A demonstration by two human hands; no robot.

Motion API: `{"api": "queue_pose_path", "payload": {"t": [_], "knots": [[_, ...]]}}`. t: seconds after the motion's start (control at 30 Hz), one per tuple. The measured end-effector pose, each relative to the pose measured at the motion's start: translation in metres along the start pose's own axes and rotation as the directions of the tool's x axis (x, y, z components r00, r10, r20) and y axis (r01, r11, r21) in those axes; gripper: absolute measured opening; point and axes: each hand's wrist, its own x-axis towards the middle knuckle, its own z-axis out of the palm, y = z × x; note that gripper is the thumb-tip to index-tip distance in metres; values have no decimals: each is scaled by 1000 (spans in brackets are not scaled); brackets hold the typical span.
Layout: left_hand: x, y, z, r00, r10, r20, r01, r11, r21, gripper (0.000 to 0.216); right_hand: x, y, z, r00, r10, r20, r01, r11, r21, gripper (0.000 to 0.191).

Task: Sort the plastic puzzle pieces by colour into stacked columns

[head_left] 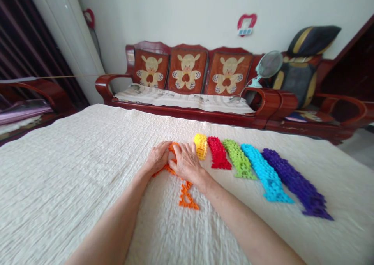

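Both my hands rest on an orange plastic mesh strip lying on a cream textured cloth. My left hand curls its fingers over the strip's far end. Pressed close beside it, my right hand covers the same end with bent fingers. The strip's near tail trails toward me between my forearms. To the right lie a rolled yellow strip, then red, green, light blue and purple strips, side by side.
A dark red wooden sofa with bear-print cushions stands behind the cloth-covered surface. A small fan and a dark bag sit at its right end. Another wooden seat is at the left.
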Motion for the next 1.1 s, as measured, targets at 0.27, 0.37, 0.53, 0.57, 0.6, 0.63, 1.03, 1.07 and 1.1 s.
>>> {"api": "queue_pose_path", "payload": {"t": [0.27, 0.37, 0.53, 0.57, 0.6, 0.63, 1.03, 1.07, 1.1], "knots": [[2, -5, 0, 998, -39, 41, 42, 997, -59, 43, -5, -11, 5, 999, -13, 31, 12, 999, 35, 39], [2, -4, -1, 999, 7, 38, -7, 1000, 3, 41, -7, -14, 4, 999, -24, 39, 22, 999, 45, 36], [2, 0, 0, 995, -63, -73, 66, 997, 43, 33, -5, -10, 2, 1000, 6, -6, -6, 999, 50, 46], [2, 0, 1, 993, -65, -94, 69, 997, 36, 34, -3, -9, 3, 1000, 16, -15, -16, 999, 39, 50], [2, 0, 1, 993, -56, -108, 59, 998, 32, 36, -2, -8, 3, 1000, 24, -17, -24, 999, 29, 52], [2, -1, 1, 993, -37, -111, 41, 999, 32, 39, -2, -8, 4, 1000, 28, -10, -28, 999, 22, 54], [1, -5, -1, 1000, 18, 24, -23, 977, 211, 43, -14, -11, 2, 997, 16, 73, -21, 997, 77, 40], [1, -5, -2, 1000, -4, 28, -3, 973, 233, 43, -16, -14, 2, 997, 14, 79, -21, 996, 91, 40], [1, -4, -3, 999, -24, 37, 13, 966, 257, 42, -18, -17, 3, 997, 9, 82, -17, 994, 105, 40]]}}
